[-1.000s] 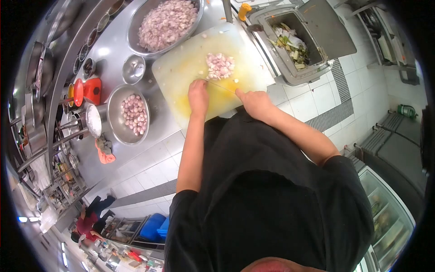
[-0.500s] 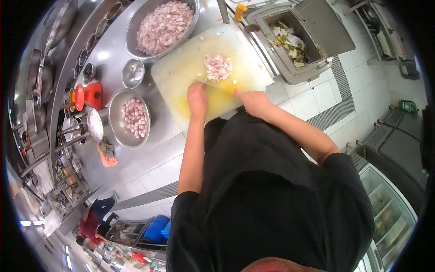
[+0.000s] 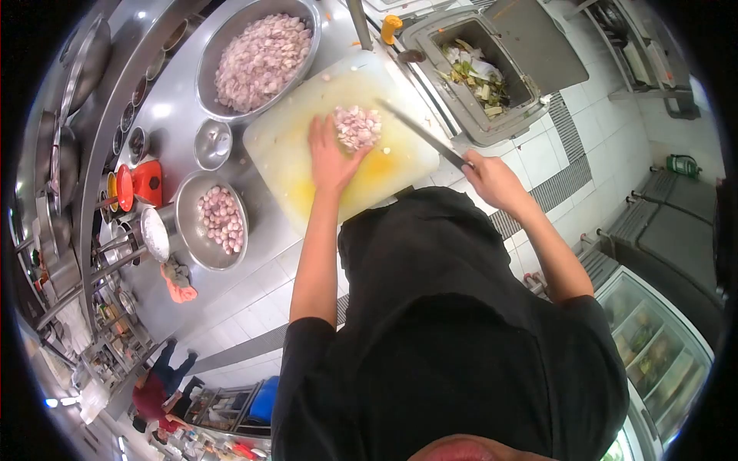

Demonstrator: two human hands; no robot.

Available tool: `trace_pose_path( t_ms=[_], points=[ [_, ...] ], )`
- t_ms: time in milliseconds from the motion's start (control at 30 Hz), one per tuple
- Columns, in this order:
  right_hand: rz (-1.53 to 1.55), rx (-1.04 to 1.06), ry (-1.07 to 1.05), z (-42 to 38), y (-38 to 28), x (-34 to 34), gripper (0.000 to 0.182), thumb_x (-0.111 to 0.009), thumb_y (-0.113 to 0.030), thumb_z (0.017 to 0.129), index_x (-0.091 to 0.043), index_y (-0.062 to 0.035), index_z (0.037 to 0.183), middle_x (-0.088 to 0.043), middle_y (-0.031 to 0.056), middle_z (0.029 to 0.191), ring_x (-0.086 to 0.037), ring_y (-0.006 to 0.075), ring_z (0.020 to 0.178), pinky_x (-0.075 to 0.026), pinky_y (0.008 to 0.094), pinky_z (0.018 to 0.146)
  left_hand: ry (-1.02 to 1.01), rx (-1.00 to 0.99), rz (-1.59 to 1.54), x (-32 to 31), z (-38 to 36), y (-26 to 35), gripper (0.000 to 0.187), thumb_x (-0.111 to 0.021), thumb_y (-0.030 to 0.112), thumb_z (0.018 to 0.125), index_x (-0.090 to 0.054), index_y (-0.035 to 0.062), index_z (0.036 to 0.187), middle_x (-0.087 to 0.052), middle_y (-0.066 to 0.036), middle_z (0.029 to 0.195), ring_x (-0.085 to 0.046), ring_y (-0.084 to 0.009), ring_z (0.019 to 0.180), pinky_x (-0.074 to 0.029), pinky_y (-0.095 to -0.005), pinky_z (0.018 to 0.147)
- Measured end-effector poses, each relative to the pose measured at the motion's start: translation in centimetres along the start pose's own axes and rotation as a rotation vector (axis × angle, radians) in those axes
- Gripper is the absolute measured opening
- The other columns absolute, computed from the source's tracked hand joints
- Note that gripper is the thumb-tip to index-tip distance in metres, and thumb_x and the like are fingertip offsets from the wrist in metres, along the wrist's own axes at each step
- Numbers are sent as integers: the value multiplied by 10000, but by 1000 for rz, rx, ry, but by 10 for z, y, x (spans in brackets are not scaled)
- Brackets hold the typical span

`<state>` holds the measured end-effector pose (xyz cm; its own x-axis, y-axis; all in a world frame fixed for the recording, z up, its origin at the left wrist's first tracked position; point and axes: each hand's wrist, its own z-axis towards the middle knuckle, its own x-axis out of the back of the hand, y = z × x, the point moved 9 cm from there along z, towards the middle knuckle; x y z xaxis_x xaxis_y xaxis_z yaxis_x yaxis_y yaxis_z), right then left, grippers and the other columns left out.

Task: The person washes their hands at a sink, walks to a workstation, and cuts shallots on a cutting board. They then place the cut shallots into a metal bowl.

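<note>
A pile of chopped shallots lies on the white cutting board, whose surface has yellow stains. My left hand rests on the board with fingers and thumb spread, at the left and near sides of the pile. In my right hand is a kitchen knife, gripped by its dark handle. Its blade points up and to the left over the board's right part, apart from the pile. Left of the board, a steel bowl holds whole peeled shallots.
A large steel bowl full of chopped shallots stands beyond the board, near a small steel bowl. An open grey bin with scraps is at the right. A red scale sits left. Another person stands far off.
My left hand has moved forward and opened beside the pile. My right hand has drawn the knife to the right, off the board's middle, with the blade now lifted beside the pile.
</note>
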<state>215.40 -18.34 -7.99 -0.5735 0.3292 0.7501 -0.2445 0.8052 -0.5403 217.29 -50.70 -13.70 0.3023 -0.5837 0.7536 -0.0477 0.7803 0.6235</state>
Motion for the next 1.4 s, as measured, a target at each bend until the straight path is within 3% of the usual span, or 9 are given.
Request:
trace_pose_path(
  t_ms=[100, 333, 700, 900, 967, 1067, 1100, 1233, 1400],
  points=[
    [528, -222, -99, 10, 40, -46, 214, -511, -192, 1062, -567, 8, 1114, -711, 145, 757, -685, 259, 614, -555, 410, 607, -90, -128, 56, -32, 33, 22, 810, -821, 512, 799, -574, 76, 1436, -420, -214, 1576, -316, -455, 1478, -289, -508, 1230],
    [508, -169, -188, 36, 1, -123, 201, -435, -186, 1082, -459, 13, 1074, -685, 166, 746, -663, 268, 586, -554, 403, 589, 179, -75, -90, -54, 18, 59, 334, -782, 208, 851, -706, 40, 1130, -580, -203, 1305, -517, -430, 1240, -433, -525, 1050],
    [687, -68, -308, 53, -58, -125, 174, -464, -165, 1068, -483, 6, 1038, -665, 148, 726, -652, 259, 583, -533, 395, 572, 497, 104, -97, -9, 12, 38, 129, -717, 71, 849, -729, 60, 977, -636, -159, 1176, -578, -385, 1097, -466, -485, 973],
    [612, 124, -169, 105, -170, -24, 213, -494, -198, 1052, -520, 14, 1058, -682, 189, 756, -693, 304, 665, -539, 434, 616, 673, -67, 18, 127, 139, 29, 132, -711, 117, 863, -724, 9, 937, -676, -180, 1043, -610, -378, 1014, -480, -473, 916],
    [507, 121, -93, 112, -170, -7, 228, -489, -197, 1061, -504, 22, 1121, -683, 155, 780, -659, 215, 610, -531, 358, 582, 585, -72, 5, 142, 188, -11, 199, -705, 170, 881, -725, -5, 973, -681, -208, 1059, -604, -395, 1053, -470, -485, 930],
    [231, 31, -35, 87, -134, 15, 328, -543, -156, 959, -550, 2, 1246, -705, 249, 844, -699, 433, 849, -544, 502, 774, 458, -81, 161, 131, 232, -91, 251, -730, 242, 888, -751, 23, 1007, -718, -187, 1037, -648, -374, 1038, -495, -467, 940],
    [161, 8, -10, 83, -112, 16, 374, -546, -146, 944, -547, -18, 1295, -709, 250, 902, -698, 428, 886, -546, 509, 795, 392, -84, 301, 122, 239, -105, 276, -748, 289, 889, -769, 44, 1015, -742, -163, 1025, -679, -357, 1019, -513, -454, 942],
    [-12, 76, 195, 92, -38, 5, 461, -570, -151, 930, -551, -111, 1390, -699, 230, 1062, -693, 426, 940, -556, 528, 819, 459, -67, 187, 151, 210, -66, 247, -747, 251, 906, -768, 44, 1040, -754, -149, 1060, -691, -345, 1064, -519, -428, 965],
    [-238, 101, 259, 129, -30, -12, 472, -591, -150, 940, -579, -203, 1409, -641, 168, 977, -696, 376, 867, -579, 493, 738, 487, -135, -96, 131, 97, -6, 159, -669, 82, 953, -733, 17, 1083, -742, -160, 1135, -694, -331, 1091, -514, -408, 983]
  ],
)
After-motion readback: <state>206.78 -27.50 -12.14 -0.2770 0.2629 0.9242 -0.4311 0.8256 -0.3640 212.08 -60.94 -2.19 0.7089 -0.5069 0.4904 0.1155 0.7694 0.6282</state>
